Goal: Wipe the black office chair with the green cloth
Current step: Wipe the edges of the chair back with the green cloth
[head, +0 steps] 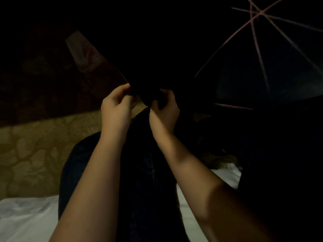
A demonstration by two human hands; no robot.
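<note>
White sheet (26,215) along the bottom edge, legs (148,172) in dark jeans over it, tan patterned floor (35,145) to the left. Left hand (117,103) and right hand (164,109) are up and close together, fingers curled, pinching the lower edge of a dark cloth (147,93); colour unreadable in this light. Further back, upper right: umbrella (271,58) with pink ribs; can't pick the chair out of the dark.

— From where is the scene viewed?
— From one wide-angle camera worn on the head, pointed forward and down.
— How near is it held?
— Close: the forearms (97,172) are seen entering from the lower edge, and the left grip (118,105) and right grip (164,109) are met near mid-frame. Only this view is supplied.
</note>
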